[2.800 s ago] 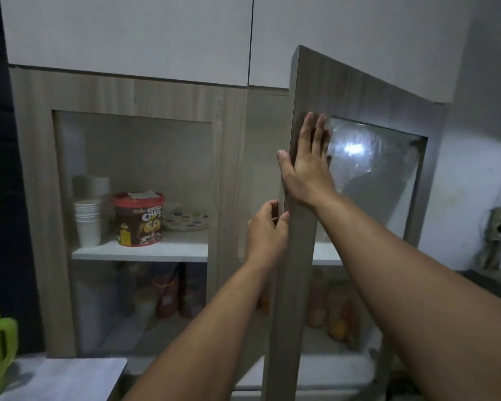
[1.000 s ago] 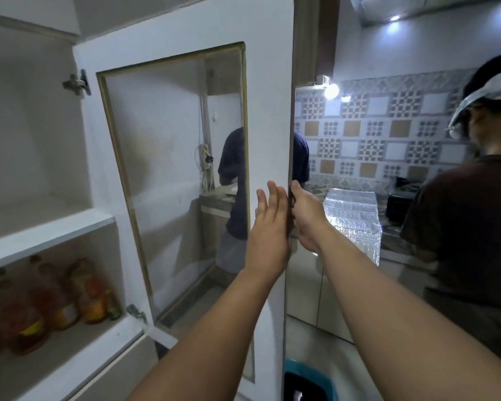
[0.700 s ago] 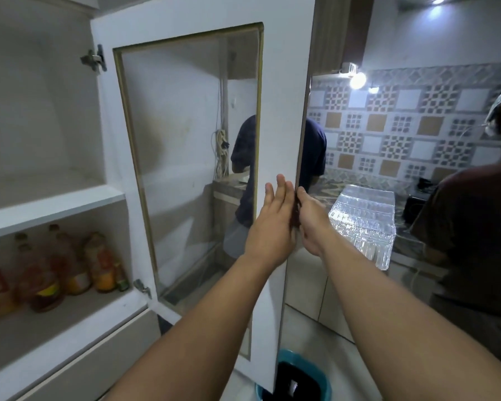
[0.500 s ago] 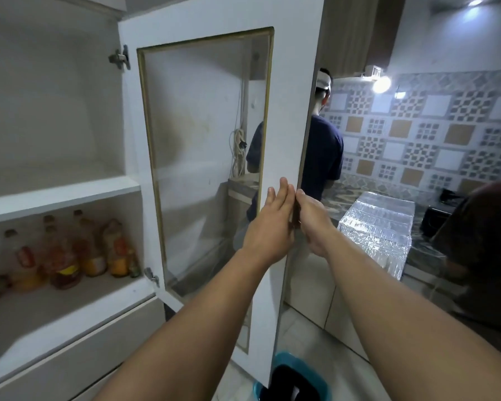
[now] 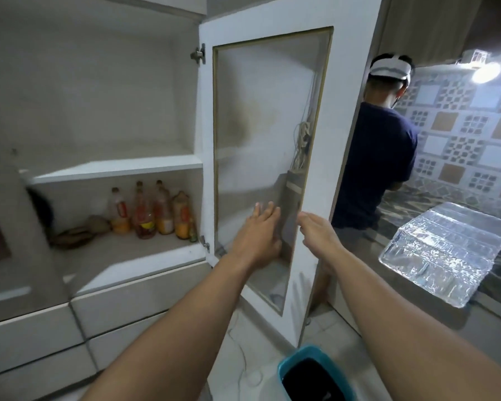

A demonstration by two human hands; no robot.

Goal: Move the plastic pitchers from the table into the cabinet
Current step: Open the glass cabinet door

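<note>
We see a dim, greyish scene, lit mainly by a bright lamp [image 5: 486, 71] at the upper right, which flares white. Glare sparkles on the foil sheet [image 5: 449, 253]. The cabinet [image 5: 104, 117] interior sits in soft shadow, its lower left edge smeared by motion blur. Straight lines bow toward the frame edges, and the bottles [image 5: 152, 211] look soft.

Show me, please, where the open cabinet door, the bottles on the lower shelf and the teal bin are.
cabinet door [image 5: 342, 111], head view, on its white outer frame.
bottles [image 5: 145, 215], head view, on a middle bottle's body.
teal bin [image 5: 284, 369], head view, on its left rim.
</note>
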